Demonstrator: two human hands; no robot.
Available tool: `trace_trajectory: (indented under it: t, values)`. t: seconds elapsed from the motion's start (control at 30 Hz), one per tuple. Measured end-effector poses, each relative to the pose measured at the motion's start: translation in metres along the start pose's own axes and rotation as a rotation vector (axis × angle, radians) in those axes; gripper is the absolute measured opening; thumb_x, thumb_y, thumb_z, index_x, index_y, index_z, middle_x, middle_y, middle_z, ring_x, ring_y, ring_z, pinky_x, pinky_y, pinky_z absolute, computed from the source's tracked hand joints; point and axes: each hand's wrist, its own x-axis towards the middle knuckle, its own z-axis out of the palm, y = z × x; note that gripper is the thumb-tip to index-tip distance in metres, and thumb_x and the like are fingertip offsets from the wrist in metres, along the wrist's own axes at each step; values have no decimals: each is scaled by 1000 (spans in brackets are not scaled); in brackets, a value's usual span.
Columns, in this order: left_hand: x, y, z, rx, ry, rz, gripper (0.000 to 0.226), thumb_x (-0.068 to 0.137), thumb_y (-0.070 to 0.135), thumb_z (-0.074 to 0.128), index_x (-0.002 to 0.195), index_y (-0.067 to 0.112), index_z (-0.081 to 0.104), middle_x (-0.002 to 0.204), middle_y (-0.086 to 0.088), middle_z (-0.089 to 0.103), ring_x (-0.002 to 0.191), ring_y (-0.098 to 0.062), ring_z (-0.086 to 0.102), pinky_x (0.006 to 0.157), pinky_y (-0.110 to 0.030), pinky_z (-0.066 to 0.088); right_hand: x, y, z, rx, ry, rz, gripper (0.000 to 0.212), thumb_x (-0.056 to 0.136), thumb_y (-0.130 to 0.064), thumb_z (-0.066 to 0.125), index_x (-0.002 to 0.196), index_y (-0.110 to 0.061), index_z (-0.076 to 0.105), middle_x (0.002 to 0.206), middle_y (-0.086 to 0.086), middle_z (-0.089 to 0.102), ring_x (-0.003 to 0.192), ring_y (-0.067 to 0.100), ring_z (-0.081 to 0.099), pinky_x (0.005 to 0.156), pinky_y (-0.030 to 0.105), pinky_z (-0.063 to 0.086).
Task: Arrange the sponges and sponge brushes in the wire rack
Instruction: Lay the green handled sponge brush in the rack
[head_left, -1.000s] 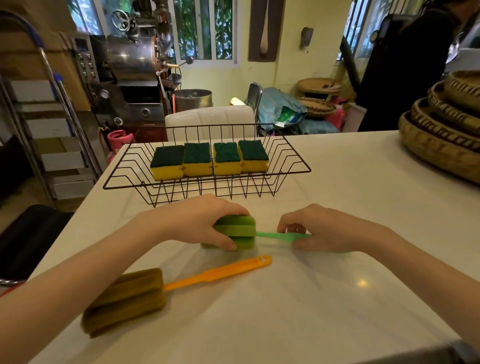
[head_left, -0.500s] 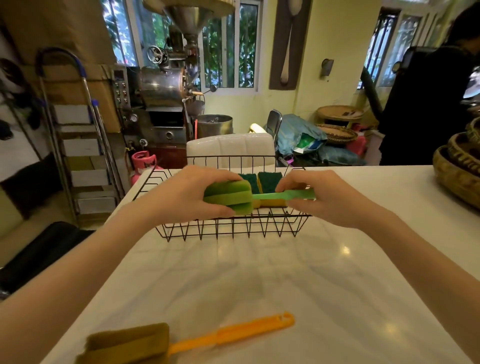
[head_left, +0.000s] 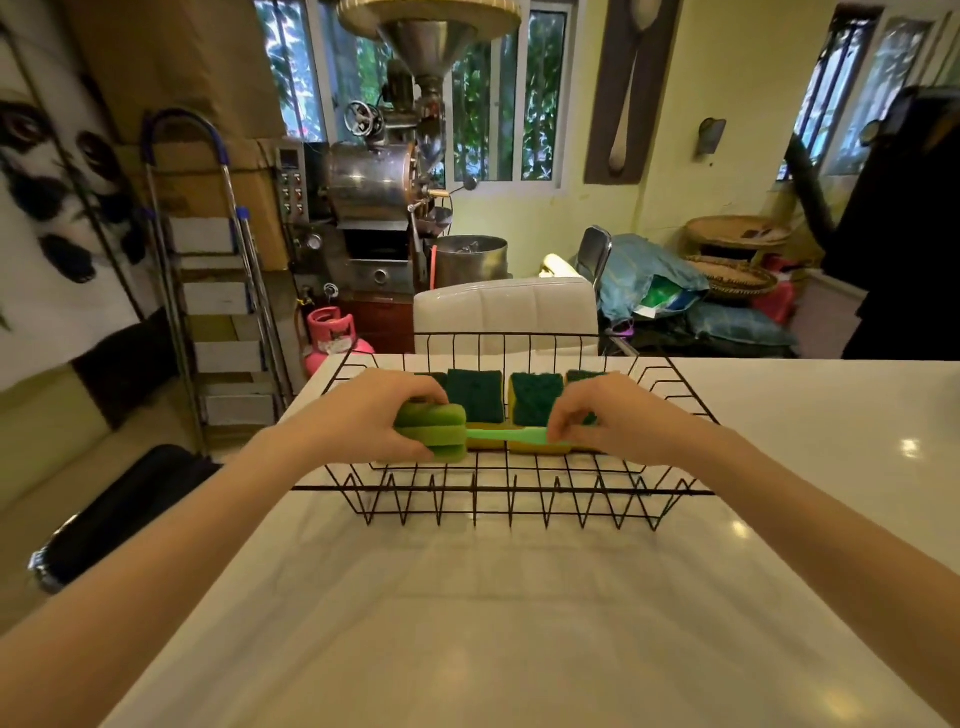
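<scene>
My left hand gripped the green brush by its sponge, my right hand pinched the handle. I had carried it off the table into the rack, just before the sponges; release looked next.

Item count: one wire rack at 12 o'clock on the table. Four green-topped yellow sponges lie in a row inside it; the two outer ones are partly hidden. One green sponge brush. Two hands: left hand and right hand.
</scene>
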Motion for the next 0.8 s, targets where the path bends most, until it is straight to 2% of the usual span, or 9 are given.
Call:
trace_trajectory:
  t: [0.17,0.23,0.33,0.43,0.57,0.7,0.8]
  values:
    - [10,-15,9,156,-67,-47,47,68,36,72,109,26,52,104,6,51,95,-11,45,79,-24,38,17,-3,16,-86,-163,36,23,89,-9,49,102,-12,67,95,-8,51,87,7,49,82,18,37]
    - [13,-17,11,217,-89,-58,48,68,38,71,111,26,52,103,6,50,94,-11,44,78,-24,38,21,-4,21,-88,-216,58,24,90,-13,48,107,-12,65,99,-5,53,89,10,50,82,20,37]
    - [16,-19,13,282,-111,-79,50,69,39,71,112,27,49,106,3,52,95,-13,47,79,-28,45,25,-4,26,-103,-277,96,27,90,-20,48,113,-13,62,116,3,56,100,18,52,85,24,39]
    - [17,-18,15,332,-125,-87,50,70,39,69,113,27,47,107,2,52,94,-15,49,76,-28,46,27,-3,29,-124,-306,115,29,90,-22,49,116,-14,59,124,5,53,108,22,51,88,26,39]
    - [18,-14,18,366,-126,-73,51,71,38,69,114,26,46,100,5,46,88,-12,44,69,-24,40,26,-1,30,-119,-341,124,31,90,-24,49,120,-16,56,126,6,54,110,23,51,90,27,39]
    - [15,-15,16,311,-145,-86,56,69,38,71,116,25,45,105,3,49,90,-13,44,75,-25,42,22,-1,26,-88,-335,116,32,90,-24,49,122,-22,53,127,5,53,112,23,50,95,31,39]
    - [10,-14,13,239,-145,-106,54,70,40,69,116,24,47,109,0,51,95,-15,45,81,-28,43,20,-4,21,-30,-296,83,32,90,-22,49,122,-22,53,127,3,54,112,21,51,94,28,37]
